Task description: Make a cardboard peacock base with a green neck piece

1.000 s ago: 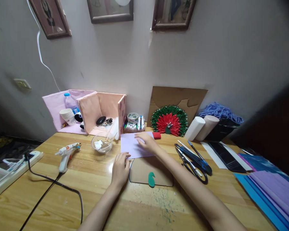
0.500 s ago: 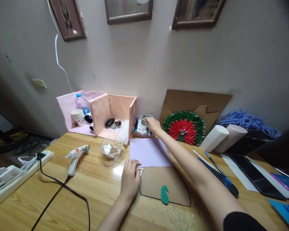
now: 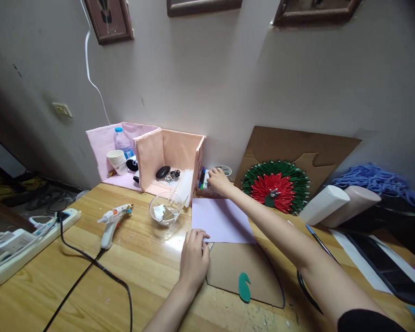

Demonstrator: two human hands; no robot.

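Note:
My left hand [image 3: 194, 256] lies flat with its fingers stretched on the near left corner of a light purple sheet [image 3: 221, 221], beside a brown cardboard piece [image 3: 235, 267] with a dark outline. On that cardboard rests a green curved cutout [image 3: 244, 287]. My right hand [image 3: 220, 181] reaches to the back, over the coloured markers [image 3: 203, 177], its fingertips pointing down among them. Whether those fingers grip a marker is hidden. Just behind this hand shows a roll of tape [image 3: 228, 169].
A glue gun [image 3: 111, 223], its cord and a power strip [image 3: 69, 220] occupy the left. Near a pink open box [image 3: 148, 159] stands a clear bowl [image 3: 155, 210]. At the back right are a red-green round decoration [image 3: 273, 184], cardboard [image 3: 318, 143], white rolls [image 3: 325, 207] and blue yarn [image 3: 376, 177].
My right hand has shifted from the tape roll to the markers, and the tape now sits slightly farther right. The left hand stays on the sheet's corner. The camera view has tilted down and turned left.

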